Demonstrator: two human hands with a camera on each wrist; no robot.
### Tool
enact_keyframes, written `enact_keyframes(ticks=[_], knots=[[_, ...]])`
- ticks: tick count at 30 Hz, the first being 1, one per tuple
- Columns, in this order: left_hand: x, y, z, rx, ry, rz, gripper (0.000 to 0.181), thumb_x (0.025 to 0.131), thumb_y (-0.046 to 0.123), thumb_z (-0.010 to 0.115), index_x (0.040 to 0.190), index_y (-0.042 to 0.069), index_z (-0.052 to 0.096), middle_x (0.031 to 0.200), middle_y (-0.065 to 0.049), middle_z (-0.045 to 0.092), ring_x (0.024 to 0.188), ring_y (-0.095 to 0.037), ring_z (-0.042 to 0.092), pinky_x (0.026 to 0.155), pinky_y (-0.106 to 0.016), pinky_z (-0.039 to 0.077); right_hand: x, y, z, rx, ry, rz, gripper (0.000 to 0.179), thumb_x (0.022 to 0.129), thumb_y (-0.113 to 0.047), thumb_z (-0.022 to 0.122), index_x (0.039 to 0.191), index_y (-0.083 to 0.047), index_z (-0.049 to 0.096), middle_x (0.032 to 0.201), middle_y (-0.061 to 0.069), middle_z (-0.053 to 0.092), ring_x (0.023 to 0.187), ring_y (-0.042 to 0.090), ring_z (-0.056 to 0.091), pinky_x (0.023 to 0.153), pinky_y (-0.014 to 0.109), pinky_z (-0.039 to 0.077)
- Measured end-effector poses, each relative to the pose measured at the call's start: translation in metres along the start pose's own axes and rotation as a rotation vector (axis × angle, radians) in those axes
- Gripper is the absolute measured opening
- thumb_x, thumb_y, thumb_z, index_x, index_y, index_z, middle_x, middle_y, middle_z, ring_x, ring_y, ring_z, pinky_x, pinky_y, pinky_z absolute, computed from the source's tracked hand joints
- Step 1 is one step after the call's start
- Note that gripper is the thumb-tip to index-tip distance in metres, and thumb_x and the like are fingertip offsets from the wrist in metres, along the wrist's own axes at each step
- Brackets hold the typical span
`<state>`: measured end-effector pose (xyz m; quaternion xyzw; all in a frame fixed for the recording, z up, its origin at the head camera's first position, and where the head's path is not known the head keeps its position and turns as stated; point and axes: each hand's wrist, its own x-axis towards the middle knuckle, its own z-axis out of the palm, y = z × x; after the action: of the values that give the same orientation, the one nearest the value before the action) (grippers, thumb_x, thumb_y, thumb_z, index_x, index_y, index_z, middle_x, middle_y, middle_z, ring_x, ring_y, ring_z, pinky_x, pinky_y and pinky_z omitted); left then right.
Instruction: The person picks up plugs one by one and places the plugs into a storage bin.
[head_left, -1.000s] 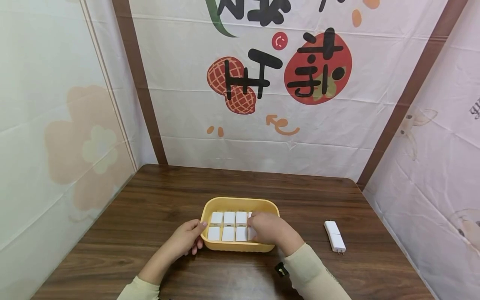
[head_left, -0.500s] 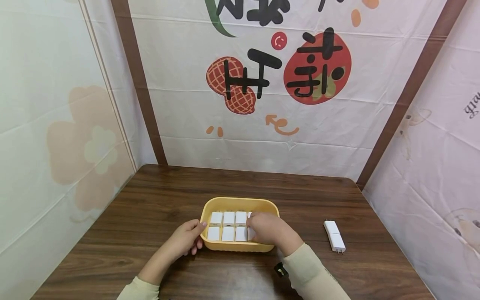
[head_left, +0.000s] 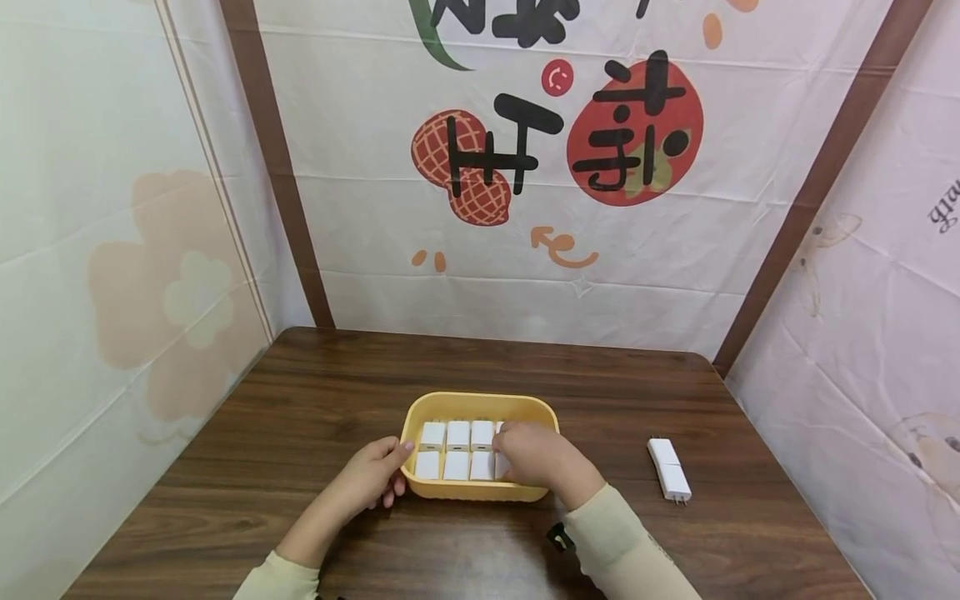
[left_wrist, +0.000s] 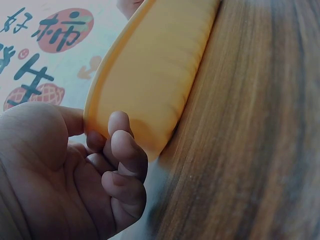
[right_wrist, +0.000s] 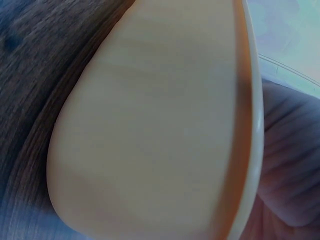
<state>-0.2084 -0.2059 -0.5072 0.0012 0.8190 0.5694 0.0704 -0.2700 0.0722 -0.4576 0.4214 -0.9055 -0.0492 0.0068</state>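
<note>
A yellow plastic bin (head_left: 480, 492) stands on the table, holding two rows of white charger plugs (head_left: 457, 465). My left hand (head_left: 375, 473) grips the bin's left end, thumb at the rim and fingers against the outer wall. The left wrist view shows this hand (left_wrist: 75, 165) with its fingers curled beside the bin wall (left_wrist: 145, 75). Over the right end of the bin, my right hand (head_left: 542, 454) reaches in and covers the last chargers there. Its fingertips are mostly hidden. In the right wrist view the bin's wall (right_wrist: 150, 125) hides most of that hand (right_wrist: 292, 155).
Two more white charger plugs (head_left: 669, 471) lie end to end on the brown wooden table (head_left: 360, 367), right of the bin. Printed cloth walls (head_left: 360, 242) close off the back and both sides. A small black object (head_left: 559, 537) sits by the right sleeve.
Both hands keep their places at the bin, and the chargers stay where they were. The head view has shifted only slightly.
</note>
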Motion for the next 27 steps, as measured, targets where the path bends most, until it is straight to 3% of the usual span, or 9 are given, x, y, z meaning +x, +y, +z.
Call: enact_keyframes(ticks=[27], knots=[[0.0017,0.0008,0.0006,0.013,0.008,-0.006,0.039,0.110,0.038,0.045,0.095,0.003,0.056,0.066,-0.005,0.059,0.047,-0.016,0.054,0.042,-0.025,0.034,-0.0014,0.0019,0.0001,-0.005,0.055,-0.044,0.015,0.082,-0.021,0.085,0.089,-0.016,0.073,0.084,-0.005,0.063,0.073,0.008,0.055,0.068,0.027,0.050]])
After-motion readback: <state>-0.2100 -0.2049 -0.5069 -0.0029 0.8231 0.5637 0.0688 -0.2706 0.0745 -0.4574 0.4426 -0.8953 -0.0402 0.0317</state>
